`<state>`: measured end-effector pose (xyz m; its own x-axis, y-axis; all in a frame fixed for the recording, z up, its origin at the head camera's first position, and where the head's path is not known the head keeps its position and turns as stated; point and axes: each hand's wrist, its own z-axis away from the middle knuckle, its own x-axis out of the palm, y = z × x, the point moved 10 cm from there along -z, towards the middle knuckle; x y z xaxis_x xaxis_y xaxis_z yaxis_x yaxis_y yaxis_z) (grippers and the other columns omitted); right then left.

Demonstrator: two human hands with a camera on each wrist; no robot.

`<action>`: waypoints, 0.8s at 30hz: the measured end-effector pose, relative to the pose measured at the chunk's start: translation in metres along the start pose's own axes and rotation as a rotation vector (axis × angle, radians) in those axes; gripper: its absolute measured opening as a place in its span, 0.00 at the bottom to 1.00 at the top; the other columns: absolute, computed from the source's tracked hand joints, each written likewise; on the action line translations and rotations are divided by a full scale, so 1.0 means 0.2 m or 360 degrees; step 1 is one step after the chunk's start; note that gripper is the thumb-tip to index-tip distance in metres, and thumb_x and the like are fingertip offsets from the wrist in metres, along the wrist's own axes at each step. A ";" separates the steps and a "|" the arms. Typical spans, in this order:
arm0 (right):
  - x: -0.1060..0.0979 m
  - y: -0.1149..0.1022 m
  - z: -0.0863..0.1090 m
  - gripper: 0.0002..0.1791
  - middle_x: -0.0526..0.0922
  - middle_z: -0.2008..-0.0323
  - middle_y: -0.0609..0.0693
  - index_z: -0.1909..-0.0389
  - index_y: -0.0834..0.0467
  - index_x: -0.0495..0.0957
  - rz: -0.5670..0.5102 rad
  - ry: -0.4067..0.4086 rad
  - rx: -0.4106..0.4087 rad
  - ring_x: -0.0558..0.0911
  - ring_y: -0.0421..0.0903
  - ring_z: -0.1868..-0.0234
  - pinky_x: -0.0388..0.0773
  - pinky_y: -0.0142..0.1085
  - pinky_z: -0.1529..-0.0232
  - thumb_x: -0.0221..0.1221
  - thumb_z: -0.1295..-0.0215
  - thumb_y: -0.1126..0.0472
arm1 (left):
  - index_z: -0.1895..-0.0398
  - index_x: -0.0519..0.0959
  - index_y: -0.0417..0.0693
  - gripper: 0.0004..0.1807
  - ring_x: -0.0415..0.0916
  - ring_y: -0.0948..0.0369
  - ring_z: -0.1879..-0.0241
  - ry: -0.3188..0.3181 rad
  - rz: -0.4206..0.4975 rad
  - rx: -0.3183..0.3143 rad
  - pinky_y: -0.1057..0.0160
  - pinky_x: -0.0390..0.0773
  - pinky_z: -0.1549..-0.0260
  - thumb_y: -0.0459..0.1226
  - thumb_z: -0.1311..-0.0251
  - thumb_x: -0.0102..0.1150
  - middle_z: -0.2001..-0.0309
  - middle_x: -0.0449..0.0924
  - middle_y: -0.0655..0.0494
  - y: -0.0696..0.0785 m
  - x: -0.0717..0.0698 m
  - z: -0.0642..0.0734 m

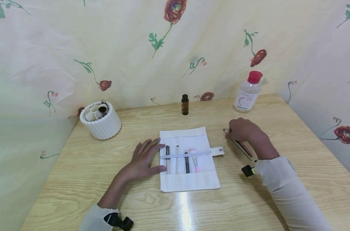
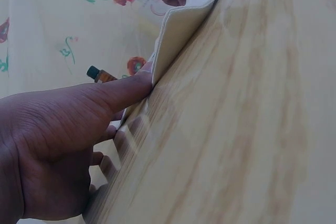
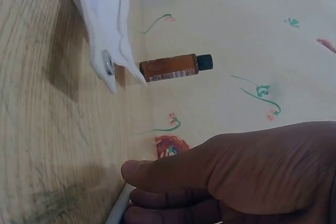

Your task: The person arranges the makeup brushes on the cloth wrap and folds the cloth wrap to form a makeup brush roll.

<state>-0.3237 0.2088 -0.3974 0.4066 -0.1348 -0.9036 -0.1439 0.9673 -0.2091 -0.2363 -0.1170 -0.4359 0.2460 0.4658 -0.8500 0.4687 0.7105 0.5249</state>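
A white fabric brush roll (image 1: 189,183) lies unfolded, with several slim makeup brushes tucked under its pale strap. One dark-tipped brush (image 1: 167,160) is leftmost, and a pink-and-white brush (image 1: 194,160) is rightmost. My left hand (image 1: 144,160) rests at the roll's left edge with fingers spread and thumb on the border. To the right of the roll, my right hand (image 1: 242,130) has curled fingers pinching a thin makeup brush (image 1: 225,131) low over the table. Beneath that hand is a slim, pale-edged, reddish-brown object (image 1: 244,148), partly covered. In the right wrist view, a whitish handle (image 3: 119,203) shows under the fingertips.
A ribbed white holder (image 1: 104,126) containing brushes stands at the back left. The small brown bottle (image 1: 185,106) is at the back middle, and a clear bottle with a red cap (image 1: 247,94) stands behind my right hand. A snap tab (image 1: 217,151) sticks out rightward from the roll.
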 end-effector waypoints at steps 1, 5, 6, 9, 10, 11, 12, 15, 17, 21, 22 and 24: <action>0.00 0.00 0.00 0.12 0.77 0.75 0.53 0.61 0.64 0.79 -0.0004 0.0010 0.0003 0.76 0.48 0.75 0.73 0.37 0.76 0.63 0.32 0.57 | 0.23 0.60 0.59 0.47 0.36 0.44 0.22 -0.0004 -0.0004 -0.0005 0.36 0.29 0.30 0.65 0.41 0.61 0.19 0.43 0.53 0.00 0.00 0.00; -0.01 0.00 0.00 0.11 0.76 0.76 0.53 0.63 0.64 0.78 -0.0021 0.0058 -0.0001 0.75 0.48 0.76 0.72 0.37 0.77 0.62 0.32 0.58 | 0.22 0.59 0.60 0.47 0.35 0.45 0.22 -0.0018 -0.0015 -0.0024 0.37 0.28 0.30 0.66 0.41 0.60 0.19 0.42 0.54 -0.01 0.01 0.00; -0.01 0.00 0.00 0.11 0.76 0.76 0.53 0.63 0.63 0.78 -0.0021 0.0069 -0.0002 0.75 0.48 0.76 0.71 0.37 0.77 0.62 0.32 0.58 | 0.22 0.59 0.60 0.47 0.35 0.45 0.22 -0.0017 -0.0016 -0.0024 0.37 0.28 0.30 0.66 0.41 0.60 0.19 0.42 0.55 -0.01 0.01 0.00; -0.01 0.00 -0.01 0.11 0.76 0.76 0.53 0.63 0.64 0.78 -0.0022 0.0081 -0.0006 0.75 0.48 0.75 0.71 0.37 0.77 0.62 0.33 0.57 | 0.22 0.58 0.61 0.47 0.34 0.46 0.22 -0.0024 -0.0016 -0.0034 0.38 0.27 0.30 0.67 0.41 0.59 0.19 0.41 0.56 -0.01 0.01 0.00; -0.01 0.00 -0.01 0.11 0.76 0.76 0.53 0.63 0.64 0.78 -0.0021 0.0081 -0.0009 0.75 0.48 0.76 0.71 0.37 0.77 0.62 0.33 0.57 | 0.22 0.58 0.61 0.47 0.34 0.46 0.22 -0.0023 -0.0016 -0.0034 0.38 0.28 0.30 0.67 0.41 0.60 0.19 0.41 0.56 -0.01 0.01 0.00; 0.00 0.01 -0.02 0.12 0.76 0.76 0.53 0.63 0.63 0.79 -0.0020 0.0078 -0.0011 0.75 0.48 0.76 0.71 0.36 0.77 0.62 0.33 0.57 | 0.22 0.58 0.61 0.47 0.34 0.47 0.22 -0.0025 -0.0016 -0.0035 0.38 0.28 0.30 0.67 0.41 0.60 0.19 0.41 0.56 -0.01 0.01 0.00; 0.00 0.01 -0.02 0.12 0.76 0.76 0.53 0.63 0.63 0.79 -0.0023 0.0073 -0.0016 0.75 0.48 0.77 0.71 0.36 0.77 0.62 0.32 0.57 | 0.22 0.58 0.61 0.47 0.34 0.46 0.22 -0.0022 -0.0012 -0.0031 0.37 0.28 0.30 0.66 0.41 0.60 0.19 0.42 0.55 -0.01 0.01 0.00; 0.01 0.00 -0.03 0.12 0.77 0.77 0.52 0.62 0.63 0.80 -0.0060 0.0047 -0.0048 0.75 0.47 0.77 0.72 0.36 0.78 0.60 0.31 0.56 | 0.22 0.59 0.60 0.47 0.35 0.45 0.22 -0.0017 -0.0001 -0.0020 0.37 0.28 0.30 0.66 0.41 0.61 0.19 0.42 0.55 0.00 0.00 0.00; 0.01 -0.01 -0.03 0.12 0.77 0.76 0.52 0.61 0.63 0.80 -0.0121 0.0053 -0.0078 0.75 0.47 0.77 0.72 0.36 0.77 0.59 0.30 0.56 | 0.22 0.59 0.59 0.47 0.35 0.45 0.22 -0.0016 0.0007 -0.0012 0.36 0.28 0.30 0.65 0.41 0.61 0.19 0.42 0.54 0.00 0.00 0.00; -0.06 -0.07 -0.03 0.11 0.77 0.74 0.52 0.61 0.62 0.79 -0.0257 0.0176 -0.0209 0.74 0.47 0.75 0.73 0.37 0.76 0.56 0.28 0.57 | 0.22 0.58 0.60 0.47 0.35 0.45 0.22 -0.0024 -0.0005 -0.0020 0.37 0.28 0.30 0.66 0.41 0.60 0.19 0.42 0.55 0.00 0.01 0.00; -0.07 -0.09 -0.03 0.11 0.77 0.74 0.52 0.60 0.62 0.78 -0.0290 0.0218 -0.0253 0.74 0.47 0.74 0.73 0.38 0.76 0.55 0.28 0.57 | 0.22 0.58 0.60 0.47 0.34 0.45 0.22 -0.0026 -0.0008 -0.0023 0.37 0.28 0.30 0.66 0.41 0.60 0.19 0.42 0.55 -0.01 0.01 0.00; -0.10 -0.12 -0.03 0.10 0.78 0.72 0.52 0.59 0.61 0.76 -0.0366 0.0286 -0.0335 0.75 0.47 0.74 0.73 0.38 0.75 0.54 0.28 0.58 | 0.22 0.58 0.61 0.47 0.34 0.46 0.22 -0.0030 -0.0012 -0.0027 0.38 0.27 0.29 0.66 0.40 0.59 0.19 0.41 0.55 -0.01 0.01 0.00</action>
<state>-0.3343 0.1874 -0.3758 0.2877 -0.3973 -0.8714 -0.2575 0.8443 -0.4699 -0.2361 -0.1178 -0.4390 0.2585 0.4504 -0.8546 0.4564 0.7228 0.5190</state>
